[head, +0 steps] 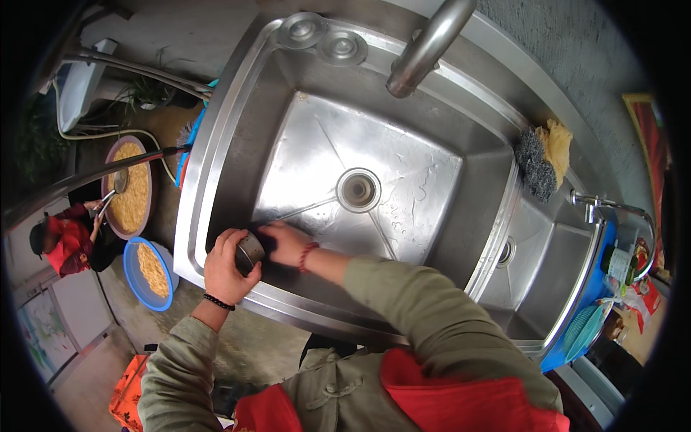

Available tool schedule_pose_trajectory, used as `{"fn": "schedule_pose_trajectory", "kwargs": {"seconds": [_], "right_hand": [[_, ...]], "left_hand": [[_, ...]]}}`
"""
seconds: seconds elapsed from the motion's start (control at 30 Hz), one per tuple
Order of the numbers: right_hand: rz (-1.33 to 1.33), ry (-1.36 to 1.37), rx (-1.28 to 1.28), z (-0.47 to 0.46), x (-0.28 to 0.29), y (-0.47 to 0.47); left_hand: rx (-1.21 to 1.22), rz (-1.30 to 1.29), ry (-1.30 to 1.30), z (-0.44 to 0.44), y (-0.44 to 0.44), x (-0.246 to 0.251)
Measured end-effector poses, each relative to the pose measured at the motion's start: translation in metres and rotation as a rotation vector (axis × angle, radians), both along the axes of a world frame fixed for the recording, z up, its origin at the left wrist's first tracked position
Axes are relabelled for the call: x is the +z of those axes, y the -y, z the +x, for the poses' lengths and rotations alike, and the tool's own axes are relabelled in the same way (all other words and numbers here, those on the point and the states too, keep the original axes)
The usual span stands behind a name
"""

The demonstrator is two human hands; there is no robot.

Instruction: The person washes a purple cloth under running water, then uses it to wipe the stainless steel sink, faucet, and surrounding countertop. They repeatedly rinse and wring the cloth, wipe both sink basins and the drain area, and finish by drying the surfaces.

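Note:
My left hand (pixel 229 267), with a dark beaded bracelet at the wrist, grips a small round metal cup (pixel 250 249) at the near left corner of the large stainless steel sink (pixel 302 178). Beside the cup, inside the basin, my right hand (pixel 285 244) wears a red braided bracelet. Its fingers touch a dark cloth-like thing (pixel 263 232), mostly hidden and in shadow; whether they close on it I cannot tell. The sink's drain (pixel 358 190) and some water drops lie beyond my right hand. Two metal drain strainers (pixel 342 48) rest on the far ledge.
A thick metal faucet (pixel 413 65) overhangs the far side. Steel wool (pixel 534 164) and a yellow cloth (pixel 557 146) lie at the divider by a smaller basin (pixel 561 259). At left, a person in red (pixel 70 243) works over a tub of yellowish food (pixel 132 189), near a blue basin (pixel 148 272).

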State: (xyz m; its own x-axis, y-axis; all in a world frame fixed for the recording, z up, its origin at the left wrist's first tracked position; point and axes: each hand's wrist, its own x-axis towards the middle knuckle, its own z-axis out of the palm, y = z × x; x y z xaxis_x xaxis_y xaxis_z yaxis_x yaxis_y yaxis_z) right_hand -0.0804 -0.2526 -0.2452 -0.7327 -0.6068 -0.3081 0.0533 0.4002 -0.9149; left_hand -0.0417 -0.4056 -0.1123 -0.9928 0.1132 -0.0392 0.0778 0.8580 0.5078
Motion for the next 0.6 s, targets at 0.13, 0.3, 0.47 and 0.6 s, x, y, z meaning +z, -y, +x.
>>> {"fn": "schedule_pose_trajectory", "kwargs": {"seconds": [0.13,0.3,0.47,0.6], "right_hand": [[0.302,-0.232,0.242,-0.007,-0.030,0.026],[0.496,-0.356,0.054,-0.030,-0.052,-0.004],[0.595,-0.270,-0.273,-0.050,-0.051,-0.085],[0.272,0.249,-0.546,-0.066,-0.032,-0.132]], "left_hand": [[-0.002,-0.001,0.030,0.000,0.000,-0.001],[-0.014,-0.017,0.004,-0.001,0.000,0.001],[0.004,0.003,0.025,-0.001,-0.001,0.002],[-0.004,-0.003,0.020,-0.001,-0.001,0.003]]}}
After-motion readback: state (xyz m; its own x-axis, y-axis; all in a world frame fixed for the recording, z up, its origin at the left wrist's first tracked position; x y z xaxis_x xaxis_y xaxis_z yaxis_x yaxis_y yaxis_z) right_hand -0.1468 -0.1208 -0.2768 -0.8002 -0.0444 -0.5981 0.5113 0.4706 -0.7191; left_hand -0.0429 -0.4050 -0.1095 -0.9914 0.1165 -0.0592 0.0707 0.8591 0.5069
